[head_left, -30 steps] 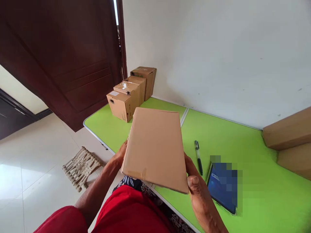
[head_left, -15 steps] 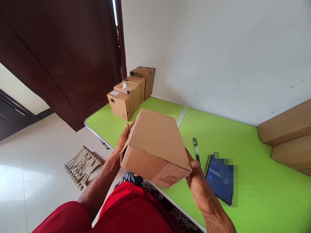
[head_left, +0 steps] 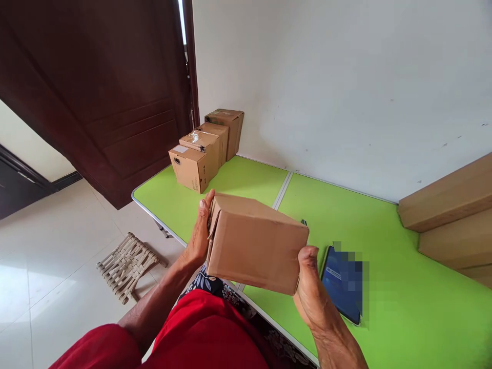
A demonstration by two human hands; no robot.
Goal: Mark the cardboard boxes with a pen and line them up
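Between my two hands I hold a brown cardboard box [head_left: 255, 251] above the near edge of the green table [head_left: 388, 277]. My left hand [head_left: 200, 228] presses against its left side, where a flap edge stands slightly apart. My right hand [head_left: 308, 277] grips the right side, thumb up along the corner; its other fingers are hidden behind the box. The box is tilted, with one broad side facing me. Just right of my right hand a phone [head_left: 340, 287] lies on the table, part of its screen pixelated. Only the tip of a pen [head_left: 304, 222] shows behind the box.
Several cardboard boxes [head_left: 192, 166] stand in a row at the table's far left end. More long cartons [head_left: 449, 200] are stacked at the right by the wall. A woven stool [head_left: 128, 266] stands on the tiled floor at left, near a dark door [head_left: 126, 102].
The box has tipped so that its near side now faces me more and its top shows less. It now covers most of the pen. Both hands still hold it.
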